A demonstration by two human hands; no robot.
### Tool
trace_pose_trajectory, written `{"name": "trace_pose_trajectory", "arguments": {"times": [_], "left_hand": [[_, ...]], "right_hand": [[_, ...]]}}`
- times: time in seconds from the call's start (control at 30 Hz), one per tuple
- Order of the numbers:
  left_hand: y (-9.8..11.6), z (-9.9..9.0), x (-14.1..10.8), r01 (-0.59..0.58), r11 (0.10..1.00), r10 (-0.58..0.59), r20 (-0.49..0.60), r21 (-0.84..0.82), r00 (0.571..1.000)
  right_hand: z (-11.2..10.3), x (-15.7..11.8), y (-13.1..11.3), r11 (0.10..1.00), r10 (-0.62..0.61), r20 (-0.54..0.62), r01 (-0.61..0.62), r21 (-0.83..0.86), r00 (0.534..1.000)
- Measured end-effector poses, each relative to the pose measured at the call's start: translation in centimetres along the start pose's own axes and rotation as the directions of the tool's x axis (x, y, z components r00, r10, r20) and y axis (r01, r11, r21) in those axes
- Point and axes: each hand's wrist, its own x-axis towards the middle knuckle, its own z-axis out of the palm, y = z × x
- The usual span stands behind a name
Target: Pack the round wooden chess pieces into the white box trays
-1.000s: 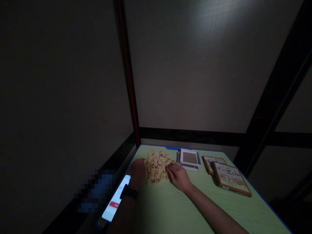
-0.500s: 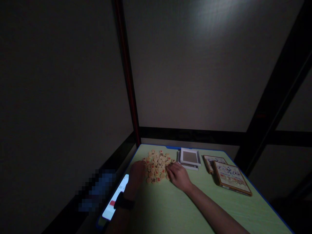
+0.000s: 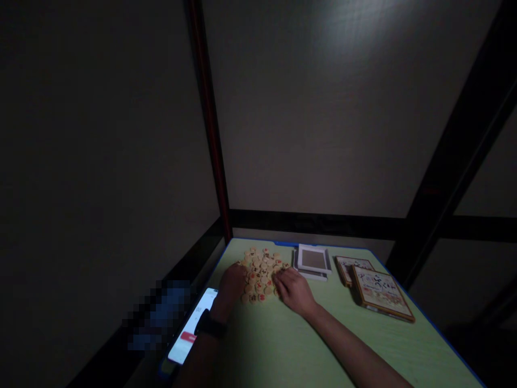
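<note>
A cluster of round wooden Chinese chess pieces (image 3: pixel 262 275), several with red or black characters, lies on the green table (image 3: pixel 274 345). My left hand (image 3: pixel 233 283), with a black band on its wrist, rests at the left side of the cluster. Its fingertips are hidden in shadow and behind the hand. Opposite it, my right hand (image 3: pixel 295 290) sits at the cluster's right edge. Its fingers are bent and close together, the tips at the outer pieces; whether one is pinched between them is hidden.
A lit phone (image 3: pixel 189 334) lies along the left table edge by my left forearm. Behind my right hand are shallow white box trays (image 3: pixel 314 260). Two printed flat boxes, the nearer box (image 3: pixel 382 293) overlapping the farther box (image 3: pixel 350 265), lie at the right. Walls (image 3: pixel 315 134) stand close behind and left.
My left hand has shifted slightly right, covering a bit more of the cluster's left side. My right hand stays almost in place. The view has moved very slightly.
</note>
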Motion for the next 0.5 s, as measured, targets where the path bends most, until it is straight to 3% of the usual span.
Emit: {"name": "trace_pose_trajectory", "arguments": {"times": [0.13, 0.33, 0.5], "left_hand": [[0.2, -0.2, -0.8, 0.007, 0.999, -0.008, -0.011, -0.042, 1.000], [0.7, -0.6, -0.9, 0.029, 0.989, -0.026, 0.021, -0.144, 0.999], [0.7, -0.8, -0.7, 0.009, 0.984, -0.001, 0.049, -0.177, 0.999]], "right_hand": [[0.3, 1.9, -2.0, 0.997, 0.036, 0.059, -0.040, 0.065, 0.998], [2.6, 4.9, -4.6, 0.986, 0.165, 0.258, -0.153, -0.069, 0.952], [3.5, 4.9, -3.9, 0.981, 0.190, 0.197, -0.178, -0.079, 0.962]]}}
